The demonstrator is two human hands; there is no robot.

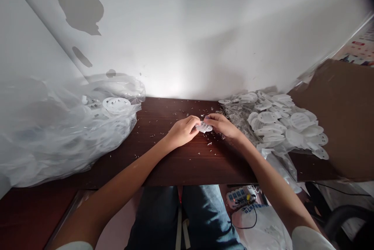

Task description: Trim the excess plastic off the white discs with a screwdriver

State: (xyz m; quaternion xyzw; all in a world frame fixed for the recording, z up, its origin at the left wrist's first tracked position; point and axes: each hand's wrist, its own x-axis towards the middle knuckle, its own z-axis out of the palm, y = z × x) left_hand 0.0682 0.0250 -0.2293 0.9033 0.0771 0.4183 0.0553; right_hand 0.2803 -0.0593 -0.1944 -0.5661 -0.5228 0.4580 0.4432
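Observation:
Over the middle of the dark brown table, a small white oval plastic piece with holes is held between my two hands. The fingers of my left hand are closed on its left side. My right hand pinches at its upper right edge, and its fingertips partly cover the piece. Whether the right fingers also hold something tiny cannot be made out. Small white plastic scraps lie scattered on the table around and below both hands.
A large clear plastic bag with white oval pieces stands at the left. A heap of similar white pieces lies on plastic at the right, beside brown cardboard. Behind is a white wall. A power strip sits below the table edge.

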